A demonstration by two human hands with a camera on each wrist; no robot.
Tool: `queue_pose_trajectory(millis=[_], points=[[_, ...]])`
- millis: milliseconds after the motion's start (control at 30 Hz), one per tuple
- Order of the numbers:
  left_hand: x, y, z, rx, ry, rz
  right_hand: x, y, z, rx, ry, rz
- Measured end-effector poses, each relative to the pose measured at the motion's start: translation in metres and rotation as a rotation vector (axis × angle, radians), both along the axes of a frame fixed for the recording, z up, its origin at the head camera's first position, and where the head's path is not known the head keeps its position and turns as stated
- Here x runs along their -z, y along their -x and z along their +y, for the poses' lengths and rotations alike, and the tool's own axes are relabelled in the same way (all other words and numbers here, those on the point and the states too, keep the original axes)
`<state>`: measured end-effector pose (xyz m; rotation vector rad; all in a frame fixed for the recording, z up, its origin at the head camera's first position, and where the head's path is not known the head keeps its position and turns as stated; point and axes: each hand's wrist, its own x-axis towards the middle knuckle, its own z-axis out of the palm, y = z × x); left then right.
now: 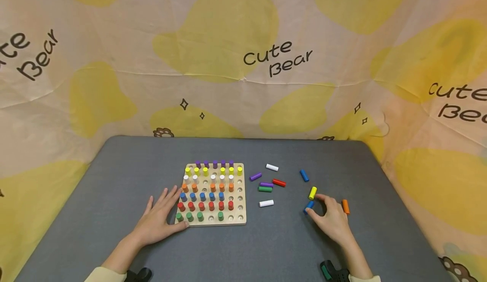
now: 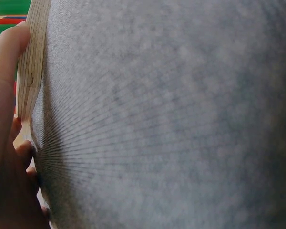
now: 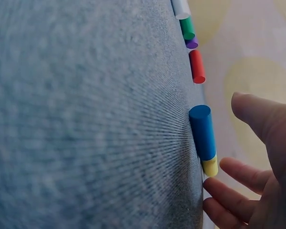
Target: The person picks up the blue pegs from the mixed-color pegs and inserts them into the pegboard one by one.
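Observation:
A wooden pegboard [image 1: 236,221] bears rows of coloured pegs, with some holes bare. My left hand [image 1: 157,222] lies at its left side, fingers spread and thumb on the near left corner; in the left wrist view the thumb [image 2: 8,52] touches the board's edge. Over on the right, my right hand [image 1: 332,220] hovers about a blue peg [image 1: 309,206] lying on the table. The right wrist view shows a gap between the thumb [image 3: 257,112] and that blue peg [image 3: 203,133]. A yellow peg [image 1: 313,193] lies just beyond, close to the index finger.
Between board and right hand lie white [image 1: 266,203], green [image 1: 265,189], red [image 1: 279,182] and purple [image 1: 255,176] pegs. Another blue peg [image 1: 304,175] is farther back. An orange peg [image 1: 345,206] lies right of the right hand. A patterned cloth [image 1: 228,96] hangs behind the grey table [image 1: 152,155].

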<state>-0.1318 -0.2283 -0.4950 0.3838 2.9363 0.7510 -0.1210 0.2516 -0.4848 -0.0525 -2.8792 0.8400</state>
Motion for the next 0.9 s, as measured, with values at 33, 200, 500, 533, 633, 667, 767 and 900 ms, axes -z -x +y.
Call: queue_pose_trajectory(millis=[33, 200, 500, 533, 633, 667, 767, 900], points=[[0.000, 0.000, 0.000, 0.000, 0.001, -0.001, 0.001, 0.000, 0.000, 0.004, -0.003, -0.003], [-0.001, 0.000, 0.001, -0.003, 0.001, -0.007, 0.003, -0.001, -0.001, 0.015, -0.006, -0.013], [0.000, -0.001, 0.000, -0.003, -0.002, -0.005, 0.004, -0.002, -0.004, 0.018, -0.040, -0.010], [0.000, -0.001, 0.000, -0.003, -0.003, -0.006, 0.004, -0.002, -0.005, 0.020, -0.045, -0.009], [0.001, 0.000, -0.001, 0.000, -0.002, -0.007, 0.004, -0.002, -0.007, 0.021, -0.067, -0.003], [0.002, 0.000, -0.001, 0.000, -0.002, -0.007, 0.004, -0.002, -0.007, 0.021, -0.073, -0.004], [0.002, 0.000, -0.001, 0.000, -0.003, -0.004, 0.004, -0.002, -0.009, 0.021, -0.083, -0.006], [0.002, 0.000, -0.001, 0.001, -0.009, 0.004, 0.002, -0.002, -0.011, 0.031, -0.079, -0.021]])
